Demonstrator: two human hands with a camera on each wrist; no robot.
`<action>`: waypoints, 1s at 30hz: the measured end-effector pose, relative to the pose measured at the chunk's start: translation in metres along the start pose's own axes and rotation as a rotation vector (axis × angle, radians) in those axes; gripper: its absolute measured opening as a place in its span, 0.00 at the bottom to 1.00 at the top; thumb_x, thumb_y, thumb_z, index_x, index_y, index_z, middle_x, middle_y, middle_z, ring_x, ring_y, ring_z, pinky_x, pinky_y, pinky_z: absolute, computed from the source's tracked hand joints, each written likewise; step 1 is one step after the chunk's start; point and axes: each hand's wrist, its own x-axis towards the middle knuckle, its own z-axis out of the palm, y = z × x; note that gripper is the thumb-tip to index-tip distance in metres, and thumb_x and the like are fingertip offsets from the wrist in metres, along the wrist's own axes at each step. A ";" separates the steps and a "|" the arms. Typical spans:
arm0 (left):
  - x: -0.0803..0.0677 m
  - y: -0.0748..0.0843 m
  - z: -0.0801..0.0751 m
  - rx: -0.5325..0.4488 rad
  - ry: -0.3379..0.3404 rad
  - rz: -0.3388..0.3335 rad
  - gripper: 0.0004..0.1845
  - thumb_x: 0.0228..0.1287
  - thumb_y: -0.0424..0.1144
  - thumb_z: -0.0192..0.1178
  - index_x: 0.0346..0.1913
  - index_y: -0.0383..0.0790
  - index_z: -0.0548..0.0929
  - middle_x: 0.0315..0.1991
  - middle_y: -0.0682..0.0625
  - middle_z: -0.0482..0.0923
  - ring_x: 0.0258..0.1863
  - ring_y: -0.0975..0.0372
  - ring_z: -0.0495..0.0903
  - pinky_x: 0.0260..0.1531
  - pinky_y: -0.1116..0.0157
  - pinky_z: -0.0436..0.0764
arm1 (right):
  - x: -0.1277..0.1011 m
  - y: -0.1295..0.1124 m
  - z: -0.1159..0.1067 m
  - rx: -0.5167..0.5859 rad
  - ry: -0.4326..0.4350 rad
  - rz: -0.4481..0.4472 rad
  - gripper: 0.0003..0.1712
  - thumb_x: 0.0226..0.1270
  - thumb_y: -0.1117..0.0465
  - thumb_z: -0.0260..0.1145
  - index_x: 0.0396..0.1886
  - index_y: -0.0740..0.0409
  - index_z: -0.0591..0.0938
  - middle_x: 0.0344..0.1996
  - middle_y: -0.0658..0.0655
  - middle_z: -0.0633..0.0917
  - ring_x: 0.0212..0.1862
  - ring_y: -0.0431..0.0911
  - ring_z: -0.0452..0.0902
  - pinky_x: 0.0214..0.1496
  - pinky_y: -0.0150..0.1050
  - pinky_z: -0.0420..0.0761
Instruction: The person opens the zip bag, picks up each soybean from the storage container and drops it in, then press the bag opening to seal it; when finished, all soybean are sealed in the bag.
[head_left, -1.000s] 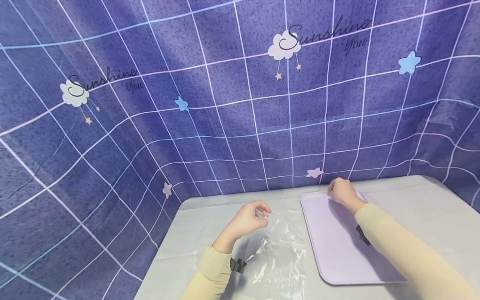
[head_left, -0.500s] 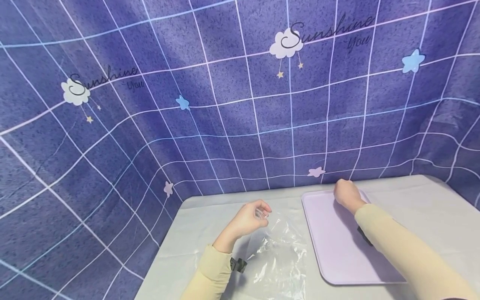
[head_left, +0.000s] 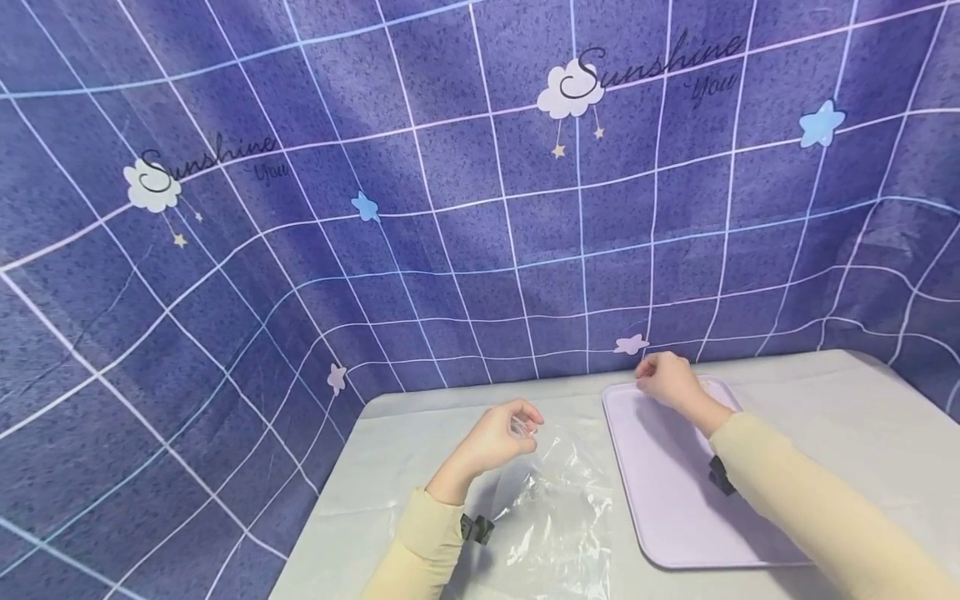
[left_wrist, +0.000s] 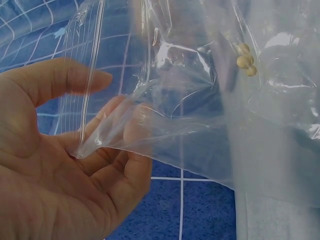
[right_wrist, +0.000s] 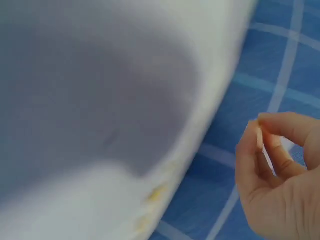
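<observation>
My left hand point(head_left: 491, 437) holds a clear zip bag point(head_left: 558, 500) by its mouth over the table's middle. In the left wrist view, the fingers curl round the bag's edge, with the thumb apart from them. Three round, pale yellow soybeans point(left_wrist: 246, 61) show through the plastic. Above the far end of a lilac tray point(head_left: 675, 500) is my right hand point(head_left: 671, 382). Its thumb and forefinger pinch together in the right wrist view, with a tiny yellowish bit, apparently a soybean point(right_wrist: 258, 121), mostly hidden at the tips.
More yellow beans point(right_wrist: 157, 192), blurred, lie along the tray's far edge in the right wrist view. A pale grey cloth covers the table point(head_left: 870, 425). Behind it hangs a blue-purple checked curtain point(head_left: 465, 233) with clouds and stars.
My right hand first shifted slightly right over the tray's far corner, then rose back to the left with thumb and forefinger together. The left hand and bag have stayed in place.
</observation>
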 end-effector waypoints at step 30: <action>0.001 0.003 0.001 0.008 0.000 0.018 0.16 0.49 0.26 0.64 0.45 0.34 0.83 0.39 0.46 0.83 0.36 0.63 0.80 0.41 0.66 0.81 | -0.065 -0.133 0.033 0.173 -0.276 -0.367 0.11 0.52 0.69 0.76 0.30 0.54 0.82 0.24 0.42 0.84 0.30 0.35 0.79 0.37 0.35 0.81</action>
